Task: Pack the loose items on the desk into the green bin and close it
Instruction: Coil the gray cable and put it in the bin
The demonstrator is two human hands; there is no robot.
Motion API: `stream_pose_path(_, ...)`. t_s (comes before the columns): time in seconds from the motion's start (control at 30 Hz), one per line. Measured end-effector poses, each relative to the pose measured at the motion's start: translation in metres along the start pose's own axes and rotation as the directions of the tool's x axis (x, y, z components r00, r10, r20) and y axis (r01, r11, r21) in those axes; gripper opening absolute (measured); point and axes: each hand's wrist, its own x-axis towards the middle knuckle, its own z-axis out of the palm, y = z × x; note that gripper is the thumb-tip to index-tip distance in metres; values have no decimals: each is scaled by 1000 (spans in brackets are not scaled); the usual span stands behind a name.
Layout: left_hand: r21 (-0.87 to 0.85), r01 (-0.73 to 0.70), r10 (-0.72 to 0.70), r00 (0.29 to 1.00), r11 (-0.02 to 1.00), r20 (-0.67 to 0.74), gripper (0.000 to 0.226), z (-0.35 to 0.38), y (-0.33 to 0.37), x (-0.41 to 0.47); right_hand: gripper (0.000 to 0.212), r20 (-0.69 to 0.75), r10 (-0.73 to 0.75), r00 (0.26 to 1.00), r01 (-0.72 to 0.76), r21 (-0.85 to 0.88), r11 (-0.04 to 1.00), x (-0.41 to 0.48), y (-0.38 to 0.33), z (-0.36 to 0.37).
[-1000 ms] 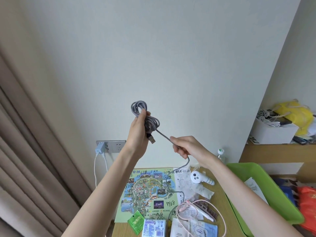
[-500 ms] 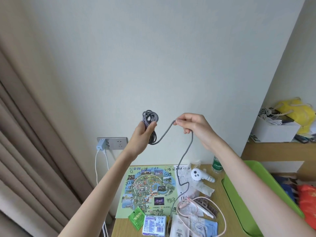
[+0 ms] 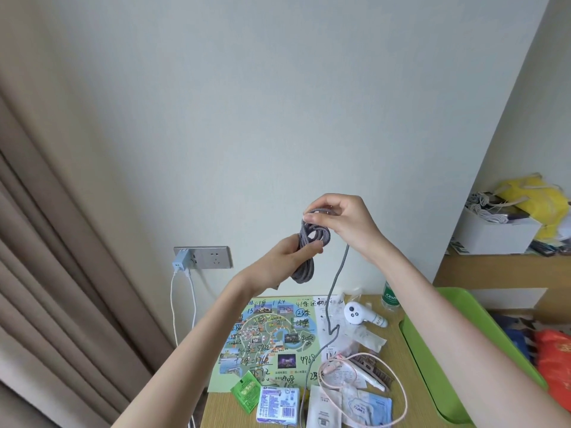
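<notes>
Two hands wind the cable (image 3: 306, 268): right hand (image 3: 343, 222) has swung over to 12 o'clock of the coil, pinching a fresh loop; left hand (image 3: 285, 259) grips the bundle. Packing pends; bin (image 3: 417, 366) open at 4 o'clock.

pale wall (image 3: 278, 103), beige curtain (image 3: 46, 273), wooden desk (image 3: 398, 359)

Single cam, head-worn, wide-angle. Faces fwd, tilted slightly down. Desk (image 3: 394, 350) close, at frame bottom, seen from above its near edge. Wall (image 3: 278, 118) behind desk fills most of frame.
</notes>
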Motion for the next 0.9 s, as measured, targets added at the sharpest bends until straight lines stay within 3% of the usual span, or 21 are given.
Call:
stream_pose_path(0.17,-161,-22,25,1000,987,14,28,-3,2,0,11,-53,135,989,-130,85,988,-1,10,-3)
stream_pose_path(0.27,-258,-44,30,998,965,-61,26,-6,3,3,19,-67,198,978,-181,199,963,-6,22,-5)
stream_pose_path(0.43,-323,-98,46,985,941,-166,27,-11,4,8,15,-69,302,951,-254,385,887,-17,37,0)
stream_pose_path(0.63,-416,-198,94,962,888,-257,31,-6,8,12,13,-2,325,946,-262,588,765,-20,32,14)
stream_pose_path(0.77,-468,-248,151,960,848,-236,26,-5,14,11,13,110,336,935,-325,646,691,-21,25,22)
stream_pose_path(0.9,-468,-256,185,963,846,-194,41,-4,22,7,12,193,354,915,-382,696,608,-23,24,21)
